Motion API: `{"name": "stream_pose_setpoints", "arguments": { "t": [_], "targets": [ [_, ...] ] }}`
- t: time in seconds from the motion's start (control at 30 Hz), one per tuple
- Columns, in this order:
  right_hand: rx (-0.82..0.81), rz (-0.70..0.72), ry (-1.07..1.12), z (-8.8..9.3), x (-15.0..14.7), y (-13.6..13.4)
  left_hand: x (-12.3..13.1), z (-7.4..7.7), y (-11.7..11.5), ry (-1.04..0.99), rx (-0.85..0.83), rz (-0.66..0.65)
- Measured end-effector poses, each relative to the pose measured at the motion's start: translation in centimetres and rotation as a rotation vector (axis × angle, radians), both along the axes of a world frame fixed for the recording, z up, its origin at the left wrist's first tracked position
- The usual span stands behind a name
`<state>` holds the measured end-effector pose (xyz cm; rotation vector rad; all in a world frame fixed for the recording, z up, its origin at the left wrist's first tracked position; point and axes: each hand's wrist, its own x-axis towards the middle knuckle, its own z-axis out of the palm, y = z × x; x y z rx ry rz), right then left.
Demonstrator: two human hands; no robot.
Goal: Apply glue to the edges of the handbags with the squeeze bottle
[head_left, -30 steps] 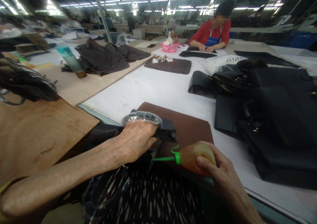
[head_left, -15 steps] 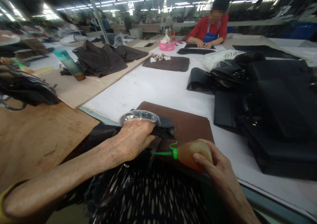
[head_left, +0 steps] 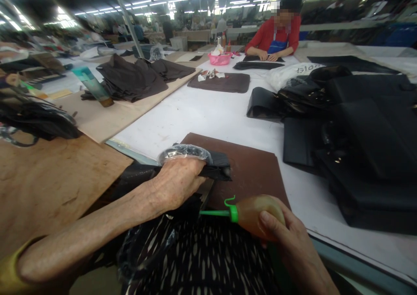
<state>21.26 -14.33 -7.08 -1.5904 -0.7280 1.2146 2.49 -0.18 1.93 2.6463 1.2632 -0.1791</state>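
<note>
My left hand (head_left: 176, 184) is closed over a black leather piece (head_left: 216, 167) partly wrapped in clear plastic (head_left: 184, 152), at the near edge of a brown mat (head_left: 257, 173). My right hand (head_left: 289, 243) grips an amber squeeze bottle (head_left: 257, 214) with a green nozzle (head_left: 215, 213). The nozzle points left, its tip at the underside of the leather piece just below my left hand. My patterned dark garment (head_left: 202, 260) fills the space under both hands.
Stacked black leather bags (head_left: 358, 138) crowd the right of the white table (head_left: 202, 112). Wooden boards (head_left: 55, 177) lie at left with brown fabric (head_left: 137, 77) and a teal bottle (head_left: 93, 85). A person in red (head_left: 276, 36) works at the far end beside a pink bowl (head_left: 220, 59).
My right hand and the squeeze bottle have shifted slightly down and right. My left hand keeps its hold on the leather piece.
</note>
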Motion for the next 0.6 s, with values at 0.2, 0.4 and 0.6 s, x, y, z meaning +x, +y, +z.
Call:
{"name": "stream_pose_setpoints", "arguments": {
  "t": [0.2, 0.4, 0.6],
  "targets": [
    [-0.002, -0.039, 0.144, -1.3, -0.1, 0.1, 0.1, 0.2, -0.1, 0.025, 0.021, 0.005],
    [-0.028, -0.026, 0.203, -1.8, -0.2, -0.2, 0.1, 0.1, 0.0, 0.01, 0.025, 0.006],
    [-0.035, 0.012, 0.288, -1.6, -0.6, -0.9, 0.2, 0.1, 0.0, 0.023, 0.034, 0.01]
  ]
}}
